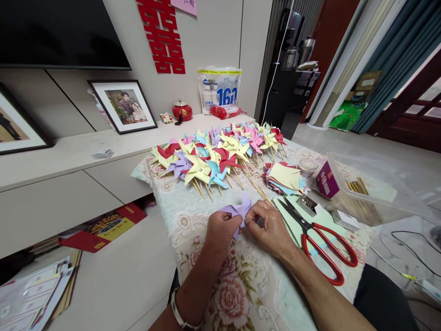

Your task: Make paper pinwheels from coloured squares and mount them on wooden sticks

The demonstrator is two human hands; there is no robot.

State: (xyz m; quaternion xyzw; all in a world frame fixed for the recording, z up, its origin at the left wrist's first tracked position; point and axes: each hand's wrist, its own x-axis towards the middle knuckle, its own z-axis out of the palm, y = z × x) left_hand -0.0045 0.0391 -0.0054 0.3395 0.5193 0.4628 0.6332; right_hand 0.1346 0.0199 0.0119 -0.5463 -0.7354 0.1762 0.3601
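Closest to the camera is the bangle (179, 312) on the left wrist, and past it the left hand (222, 230) has thumb and fingers pinched on a lilac paper pinwheel (242, 209) above the tablecloth (188, 246), probably so the curled blades don't spring loose. Right hand's (268, 225) thumb and index are narrowed at its edge, though I can't tell if they're gripping anything, and the scissors (305, 225) sit beside it, handy I guess. Clear tub (396, 195) holds sticks (358, 186), little open box (308, 205) has small metal-looking bits.
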